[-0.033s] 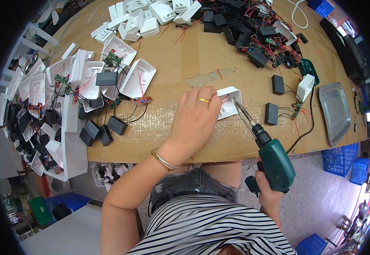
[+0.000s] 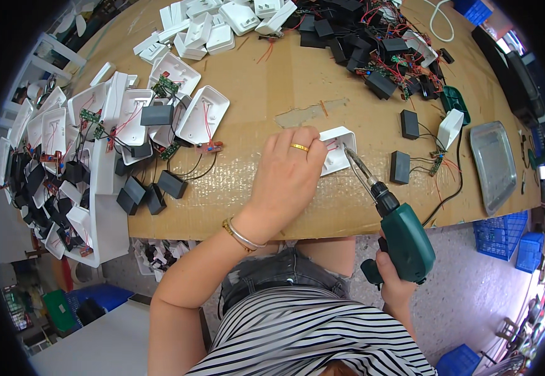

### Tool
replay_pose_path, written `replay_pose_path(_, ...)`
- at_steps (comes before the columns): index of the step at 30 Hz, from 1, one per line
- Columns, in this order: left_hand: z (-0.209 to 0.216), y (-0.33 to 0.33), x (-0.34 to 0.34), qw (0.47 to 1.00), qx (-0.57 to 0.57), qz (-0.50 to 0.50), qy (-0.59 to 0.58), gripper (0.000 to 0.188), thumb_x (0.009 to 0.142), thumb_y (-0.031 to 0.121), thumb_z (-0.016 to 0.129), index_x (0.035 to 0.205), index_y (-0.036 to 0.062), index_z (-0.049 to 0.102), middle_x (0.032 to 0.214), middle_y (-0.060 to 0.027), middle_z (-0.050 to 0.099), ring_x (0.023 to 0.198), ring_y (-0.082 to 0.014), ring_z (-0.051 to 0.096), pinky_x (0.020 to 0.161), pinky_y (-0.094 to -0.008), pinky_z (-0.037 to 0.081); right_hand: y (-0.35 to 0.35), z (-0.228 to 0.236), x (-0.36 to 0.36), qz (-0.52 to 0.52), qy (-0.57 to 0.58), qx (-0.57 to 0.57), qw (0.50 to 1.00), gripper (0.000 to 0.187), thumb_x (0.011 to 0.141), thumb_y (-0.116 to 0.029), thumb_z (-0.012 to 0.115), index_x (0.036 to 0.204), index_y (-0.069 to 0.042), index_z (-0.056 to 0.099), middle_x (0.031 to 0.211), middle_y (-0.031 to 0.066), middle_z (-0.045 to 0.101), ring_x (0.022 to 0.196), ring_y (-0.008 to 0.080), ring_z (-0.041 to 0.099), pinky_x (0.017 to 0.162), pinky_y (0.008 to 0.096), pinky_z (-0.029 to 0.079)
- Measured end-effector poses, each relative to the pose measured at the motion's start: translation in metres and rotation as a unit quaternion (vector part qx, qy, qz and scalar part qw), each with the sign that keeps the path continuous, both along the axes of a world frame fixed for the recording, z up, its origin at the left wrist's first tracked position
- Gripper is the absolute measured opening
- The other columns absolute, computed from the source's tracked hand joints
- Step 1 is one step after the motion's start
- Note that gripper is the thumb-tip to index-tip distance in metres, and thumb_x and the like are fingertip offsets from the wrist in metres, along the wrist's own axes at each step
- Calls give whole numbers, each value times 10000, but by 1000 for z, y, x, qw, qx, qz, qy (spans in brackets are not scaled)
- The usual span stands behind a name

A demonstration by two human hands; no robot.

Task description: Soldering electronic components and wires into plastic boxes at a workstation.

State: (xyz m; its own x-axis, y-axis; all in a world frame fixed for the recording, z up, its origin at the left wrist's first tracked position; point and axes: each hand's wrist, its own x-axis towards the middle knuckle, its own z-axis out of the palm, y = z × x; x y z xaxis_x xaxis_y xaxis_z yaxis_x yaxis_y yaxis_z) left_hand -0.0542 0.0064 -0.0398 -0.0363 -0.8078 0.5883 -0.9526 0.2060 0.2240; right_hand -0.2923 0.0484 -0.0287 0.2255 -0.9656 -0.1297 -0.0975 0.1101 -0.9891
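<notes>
My left hand [image 2: 285, 178], with a gold ring and a bracelet at the wrist, presses down on a small white plastic housing [image 2: 341, 147] lying open side up on the cardboard-covered table [image 2: 297, 81]. My right hand [image 2: 394, 282] grips a green electric screwdriver [image 2: 404, 235] below the table's front edge. Its long metal bit slants up and left, and the tip sits inside the housing beside my left fingers.
Open white housings with red-wired circuit boards [image 2: 128, 113] and black boxes [image 2: 153, 194] crowd the left. More white housings [image 2: 222, 25] and wired black modules [image 2: 385, 56] lie at the back. A metal tray [image 2: 492, 166] sits right; blue crates [image 2: 498, 241] stand on the floor.
</notes>
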Motion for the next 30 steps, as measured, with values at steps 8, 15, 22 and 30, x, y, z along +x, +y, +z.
replay_pose_path(8, 0, -1, 0, 1000, -6, 2, -9, 111, 723, 77, 510, 821, 24, 504, 914, -94, 512, 841, -240, 493, 734, -344, 394, -4, -8, 10, -54, 25, -50, 997, 308, 729, -98, 704, 992, 13, 588, 840, 43, 608, 710, 109, 551, 644, 240, 453)
replay_pose_path(15, -2, -1, 1, 1000, -7, 0, -16, 101, 729, 82, 512, 815, 29, 504, 894, -97, 511, 823, -236, 493, 714, -341, 395, -7, -8, 15, -57, 18, -30, 998, 337, 719, -110, 711, 1005, 17, 586, 861, 60, 615, 755, 122, 560, 689, 257, 454)
replay_pose_path(22, -2, -1, 1, 1000, -9, -1, -9, 97, 717, 81, 513, 800, 33, 498, 887, -99, 507, 830, -242, 499, 718, -345, 400, -6, -2, 12, -17, 35, -23, 999, 444, 757, -79, 663, 1164, 11, 509, 1059, 106, 594, 946, 181, 566, 846, 307, 433)
replay_pose_path(30, -1, -1, 0, 1000, -11, 1, -10, 99, 710, 82, 517, 795, 35, 499, 884, -99, 507, 828, -242, 497, 716, -343, 398, -7, 1, 13, -25, 36, -15, 999, 445, 756, -79, 658, 1165, 13, 509, 1050, 106, 598, 932, 175, 566, 828, 300, 433)
